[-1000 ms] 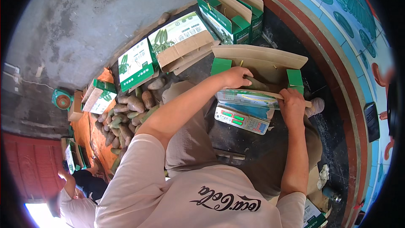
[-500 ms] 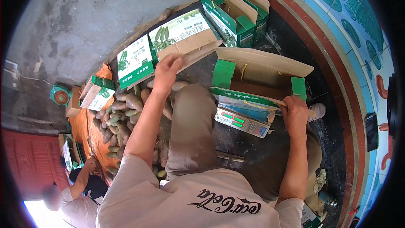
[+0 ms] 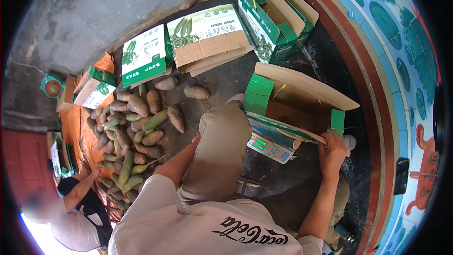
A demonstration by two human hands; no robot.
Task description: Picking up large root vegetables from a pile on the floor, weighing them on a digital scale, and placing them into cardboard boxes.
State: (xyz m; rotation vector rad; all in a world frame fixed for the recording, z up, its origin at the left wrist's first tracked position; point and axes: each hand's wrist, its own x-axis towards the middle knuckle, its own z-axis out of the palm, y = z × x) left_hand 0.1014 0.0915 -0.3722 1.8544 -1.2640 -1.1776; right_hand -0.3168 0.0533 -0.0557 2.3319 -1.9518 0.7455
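My right hand (image 3: pixel 332 153) grips the near flap of an open green-and-brown carton (image 3: pixel 302 92), its fingers closed over the cardboard edge. A white digital scale (image 3: pixel 271 149) with lit green displays sits under the carton's near side. Low beside my left knee (image 3: pixel 224 130), only a small part of my left hand (image 3: pixel 196 139) shows; the knee hides its fingers. Closest to that hand are loose, muddy brown-and-green root vegetables, among them a brown one (image 3: pixel 176 117), at the edge of a large pile (image 3: pixel 125 144).
Behind the pile lie a flat printed carton (image 3: pixel 205 30) and a smaller one (image 3: pixel 144 54). More open cartons (image 3: pixel 271 26) stand at the far right. At the left, another person (image 3: pixel 82 208) reaches toward the pile. A tiled wall (image 3: pixel 394 66) curves along the right.
My left hand has dropped from above the cartons to beside my left knee. My right hand stays on the carton flap. The view has shifted, showing more of the pile.
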